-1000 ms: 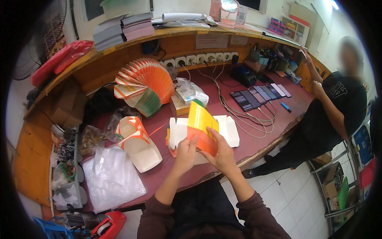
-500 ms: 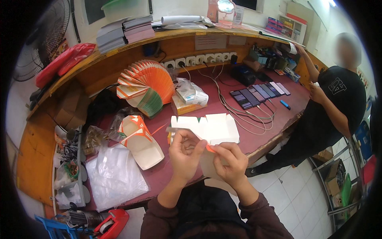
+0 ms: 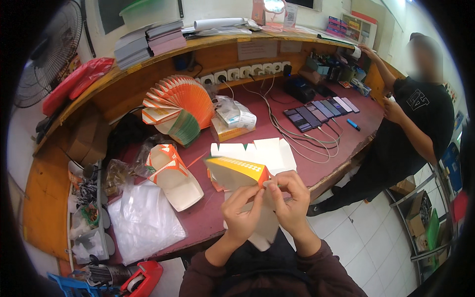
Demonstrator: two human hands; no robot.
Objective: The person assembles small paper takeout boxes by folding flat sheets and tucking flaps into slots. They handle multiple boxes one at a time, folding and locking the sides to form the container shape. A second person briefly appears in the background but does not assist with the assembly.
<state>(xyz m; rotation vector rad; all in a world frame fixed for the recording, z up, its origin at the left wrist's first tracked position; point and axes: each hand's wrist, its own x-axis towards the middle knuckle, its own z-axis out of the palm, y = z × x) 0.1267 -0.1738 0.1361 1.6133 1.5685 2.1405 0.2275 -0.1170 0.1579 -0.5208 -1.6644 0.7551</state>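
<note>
A partly folded cardboard box (image 3: 237, 171), yellow and orange outside and pale inside, is held up above the table's front edge. My left hand (image 3: 241, 213) pinches its lower edge. The fingers of my right hand (image 3: 292, 200) are closed on the orange corner beside it. A pale flap of the same card hangs down between my hands. Just behind lie unfolded white cartons (image 3: 272, 154). To the left are formed orange-and-white boxes (image 3: 180, 188), tipped open with their pale insides showing.
A fanned stack of orange and green cartons (image 3: 190, 104) stands farther back. Clear plastic bags (image 3: 143, 218) lie at left, a red tape dispenser (image 3: 143, 278) below. Cables (image 3: 284, 136) and several phones (image 3: 316, 114) cover the right. Another person (image 3: 420, 114) stands there.
The box has turned, bringing its yellow and orange outside into sight. Both hands have shifted slightly and stay on it. The view has moved a little.
</note>
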